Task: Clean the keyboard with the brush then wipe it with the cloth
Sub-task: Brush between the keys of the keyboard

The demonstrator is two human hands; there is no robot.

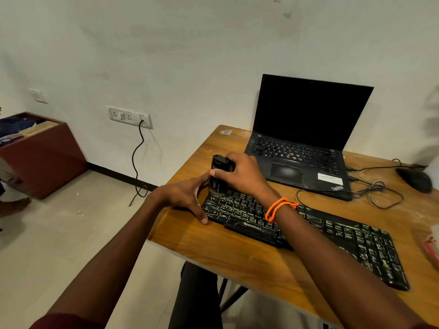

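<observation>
Wooden counter (237, 255) by white wall. Right hand (242, 173) grips brush (219, 175) upright on keyboard (308, 230) far-left corner; left hand (187, 197), fingers spread, braces that edge. Suggest short strokes along key rows, light pressure.

"ZEBRONICS" was printed in pale letters on the keyboard (306, 230), on its front edge near the left end. "ThinkPad" logo sat on the laptop (306, 143), at the palm rest's front-right corner. White sticker beside it was too blurred to read. Key legends weren't legible.
</observation>
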